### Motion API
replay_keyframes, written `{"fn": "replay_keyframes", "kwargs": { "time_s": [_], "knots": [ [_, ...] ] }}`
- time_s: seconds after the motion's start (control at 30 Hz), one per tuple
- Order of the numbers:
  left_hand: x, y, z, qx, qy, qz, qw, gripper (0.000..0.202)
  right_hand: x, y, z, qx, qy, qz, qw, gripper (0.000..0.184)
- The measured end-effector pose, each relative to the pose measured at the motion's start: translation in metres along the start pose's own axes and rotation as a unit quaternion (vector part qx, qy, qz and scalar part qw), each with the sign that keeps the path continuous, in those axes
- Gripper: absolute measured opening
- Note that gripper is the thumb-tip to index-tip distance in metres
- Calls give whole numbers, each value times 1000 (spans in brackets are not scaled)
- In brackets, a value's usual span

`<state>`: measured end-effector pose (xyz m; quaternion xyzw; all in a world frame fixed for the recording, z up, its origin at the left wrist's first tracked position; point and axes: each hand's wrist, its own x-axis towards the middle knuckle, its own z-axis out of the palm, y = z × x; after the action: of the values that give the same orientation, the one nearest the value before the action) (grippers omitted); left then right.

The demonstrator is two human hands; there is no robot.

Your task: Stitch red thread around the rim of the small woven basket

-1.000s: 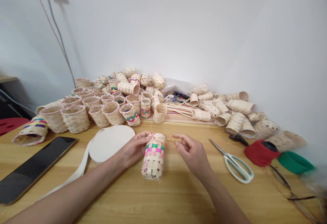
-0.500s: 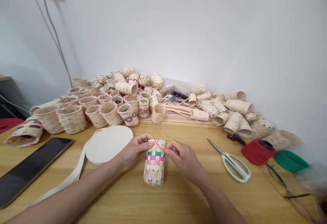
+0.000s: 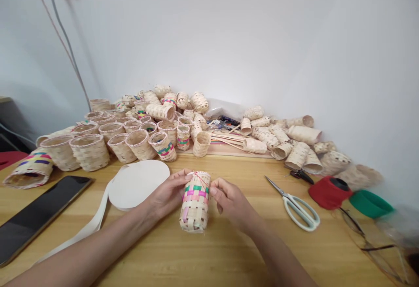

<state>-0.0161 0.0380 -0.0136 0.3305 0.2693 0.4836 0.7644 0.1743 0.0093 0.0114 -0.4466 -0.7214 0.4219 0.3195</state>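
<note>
A small woven bamboo basket (image 3: pixel 195 208) with green, magenta and pink bands is held up in front of me, its rim end away from me and its base towards me. My left hand (image 3: pixel 176 186) grips it at the upper left, thumb near the white-edged rim. Thin red thread (image 3: pixel 203 181) crosses the upper side of the basket below the rim and runs towards the right. At the basket's right edge my right hand (image 3: pixel 227 197) is closed in a pinch on the thread; a needle, if any, is too small to see.
Finished baskets (image 3: pixel 90 152) crowd the back left, and unrimmed woven tubes (image 3: pixel 297 156) lie at the right. A white tape roll (image 3: pixel 140 184) and a phone (image 3: pixel 42 217) are on the left. Scissors (image 3: pixel 299 208), a red thread cone (image 3: pixel 329 193), a green ring (image 3: pixel 371 204) and glasses (image 3: pixel 376 248) lie right.
The basket has tilted and shifted slightly up and left, with my left hand now further round its side. My right hand stays at its right edge, and the thread lies closer to the weave.
</note>
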Motion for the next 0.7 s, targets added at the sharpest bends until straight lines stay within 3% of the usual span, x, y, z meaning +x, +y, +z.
{"fn": "replay_keyframes", "kwargs": {
  "time_s": [0.17,0.3,0.37,0.47,0.53,0.6,0.7],
  "knots": [
    [3,-1,-6,48,-7,18,999,18,1,-2,-4,111,-24,33,993,26],
    [2,-1,-6,152,-9,35,988,18,-4,-5,-9,43,46,-10,998,26],
    [0,0,-4,192,-15,44,980,19,-12,-11,-6,-72,76,-118,987,21],
    [-1,2,-3,200,-13,51,978,21,-26,-23,-2,-209,58,-342,915,14],
    [-2,4,-4,185,-12,48,981,23,-32,-29,-3,-210,63,-415,883,13],
    [-3,5,-5,174,-20,42,984,27,-32,-29,-11,-188,124,-381,897,12],
    [-6,6,-3,187,-44,41,980,26,-20,-18,-27,-160,215,-193,944,18]
  ]
}}
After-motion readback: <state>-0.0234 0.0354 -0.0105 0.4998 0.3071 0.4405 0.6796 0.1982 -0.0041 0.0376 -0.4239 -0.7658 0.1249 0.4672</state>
